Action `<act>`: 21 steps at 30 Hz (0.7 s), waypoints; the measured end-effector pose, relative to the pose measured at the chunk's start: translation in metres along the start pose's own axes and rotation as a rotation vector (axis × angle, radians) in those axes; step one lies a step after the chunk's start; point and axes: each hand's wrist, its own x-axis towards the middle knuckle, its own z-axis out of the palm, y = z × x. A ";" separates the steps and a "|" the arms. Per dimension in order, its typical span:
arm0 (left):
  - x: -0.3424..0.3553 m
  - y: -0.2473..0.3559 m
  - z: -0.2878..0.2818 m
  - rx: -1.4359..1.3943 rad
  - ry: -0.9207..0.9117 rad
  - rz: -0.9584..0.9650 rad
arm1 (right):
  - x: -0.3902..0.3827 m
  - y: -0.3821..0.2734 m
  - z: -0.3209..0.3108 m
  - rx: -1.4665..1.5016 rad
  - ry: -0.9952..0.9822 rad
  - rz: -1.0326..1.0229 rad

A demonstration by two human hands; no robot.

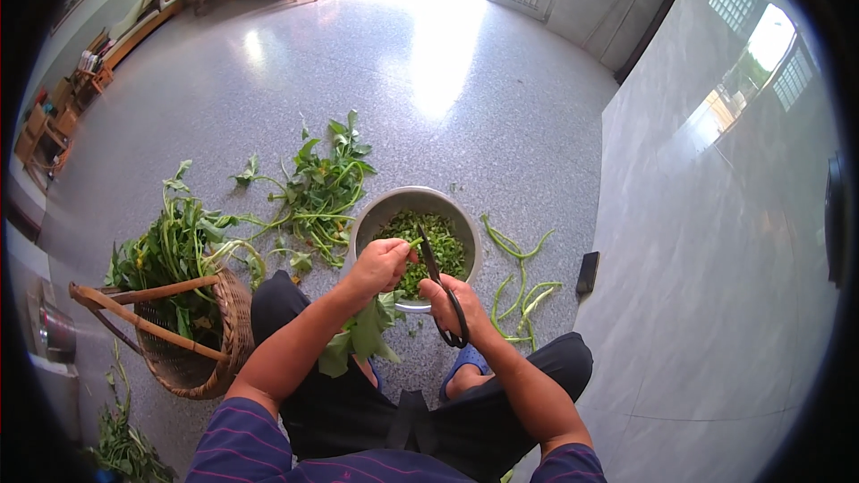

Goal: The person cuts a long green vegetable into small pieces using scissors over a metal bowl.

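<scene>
My left hand (pixel 383 266) is closed around a green leafy stem, whose broad leaves (pixel 365 336) hang below my fist. The stem's cut tip pokes out beyond my thumb, close to the blades. In my right hand (pixel 455 300) is a pair of black scissors (pixel 429 252), pointing away from me, with my fingers around the handles. Both hands are over the near part of a round grey metal basin (pixel 478 259). Finely cut green pieces (pixel 447 237) cover its bottom. Whether the blades touch the stem, I cannot tell.
To the left stands a wicker basket (pixel 234 331) full of leafy stems. A loose heap of greens (pixel 313 183) lies beyond it on the speckled floor (pixel 358 54). Several bare stems (pixel 521 291) and a dark phone-like object (pixel 587 274) are at the right, near a glossy grey wall (pixel 707 304).
</scene>
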 end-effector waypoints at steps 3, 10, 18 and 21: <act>0.000 0.000 0.001 -0.027 -0.002 0.016 | -0.004 -0.010 0.001 0.079 -0.020 0.070; 0.008 -0.013 0.000 0.114 0.082 0.218 | 0.001 0.006 0.005 0.086 -0.029 -0.017; 0.013 -0.024 -0.001 0.429 0.207 0.475 | 0.005 0.013 0.010 -0.087 0.016 -0.053; 0.013 -0.021 0.002 0.445 0.207 0.489 | 0.004 0.014 0.008 -0.082 0.032 -0.080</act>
